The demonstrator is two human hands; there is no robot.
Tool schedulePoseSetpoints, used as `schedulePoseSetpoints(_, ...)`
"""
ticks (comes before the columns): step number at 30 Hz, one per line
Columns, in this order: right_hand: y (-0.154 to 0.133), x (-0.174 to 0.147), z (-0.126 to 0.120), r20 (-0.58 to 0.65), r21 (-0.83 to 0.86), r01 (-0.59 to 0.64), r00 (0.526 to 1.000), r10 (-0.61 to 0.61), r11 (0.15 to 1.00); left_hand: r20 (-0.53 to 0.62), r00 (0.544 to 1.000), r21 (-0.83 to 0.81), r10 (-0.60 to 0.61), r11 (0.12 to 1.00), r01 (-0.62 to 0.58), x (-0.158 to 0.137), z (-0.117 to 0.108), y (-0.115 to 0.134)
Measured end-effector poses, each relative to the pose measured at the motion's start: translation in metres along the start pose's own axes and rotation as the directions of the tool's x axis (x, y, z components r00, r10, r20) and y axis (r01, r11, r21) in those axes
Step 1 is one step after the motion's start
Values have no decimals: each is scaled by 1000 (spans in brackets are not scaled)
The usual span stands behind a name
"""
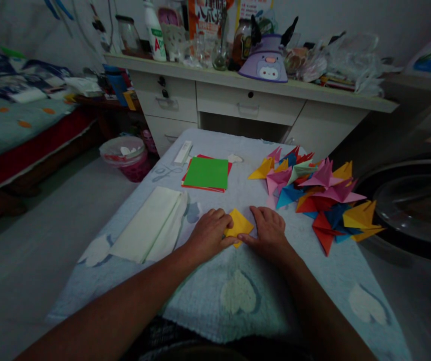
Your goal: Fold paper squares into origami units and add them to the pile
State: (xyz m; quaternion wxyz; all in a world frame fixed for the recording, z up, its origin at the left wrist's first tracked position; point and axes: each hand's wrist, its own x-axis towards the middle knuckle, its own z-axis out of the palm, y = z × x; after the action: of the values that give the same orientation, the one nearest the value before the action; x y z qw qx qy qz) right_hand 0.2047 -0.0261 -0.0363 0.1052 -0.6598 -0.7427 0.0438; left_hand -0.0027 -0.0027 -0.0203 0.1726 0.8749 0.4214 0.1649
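A small yellow sheet of origami paper (240, 223), folded to a diamond, lies on the cloth-covered table between my hands. My left hand (211, 231) has its fingers curled over the paper's left side, thumb and forefinger closed on that edge. Resting at the paper's right, my right hand (270, 231) has its thumb tip on the lower edge, while its fingers stretch forward, well apart from the thumb. Just beyond is a stack of square coloured paper with a green sheet (206, 173) on top. Folded paper cranes (324, 188) in several colours are heaped to the right.
A folded whitish cloth or paper (146, 223) lies left of my hands. Near the table's far edge is a small white box (183, 152). Behind stands a cluttered white cabinet (245, 103); a pink bin (127, 158) is on the floor at left, a washing machine (418, 195) at right.
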Motion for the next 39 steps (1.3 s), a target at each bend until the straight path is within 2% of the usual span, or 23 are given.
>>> schedulePoseSetpoints(10, 8, 5, -6, 54, -6, -41, 998, 41, 999, 21, 1000, 11, -15, 1000, 15, 0, -1, 1)
schedulePoseSetpoints(15, 5, 4, -12, 32, 19, -61, 998, 61, 998, 9, 1000, 16, 5, 1000, -5, -1, 1, -2)
schedulePoseSetpoints(20, 2, 1, -8, -21, 36, 15, 1000, -15, 999, 15, 1000, 23, 5, 1000, -6, -1, 0, -1)
schedulePoseSetpoints(24, -4, -1, -4, -33, -12, 79, 996, -79, 997, 19, 1000, 21, -4, 1000, 3, -2, -2, -1)
schedulePoseSetpoints(33, -5, 0, -4, -8, -13, 33, 999, -33, 999, 22, 999, -55, -44, 997, 45, -1, -5, -7)
schedulePoseSetpoints(39, -20, 1, -5, -106, -20, -22, 994, 19, 1000, 31, 998, -60, -46, 997, 48, 0, -6, -6)
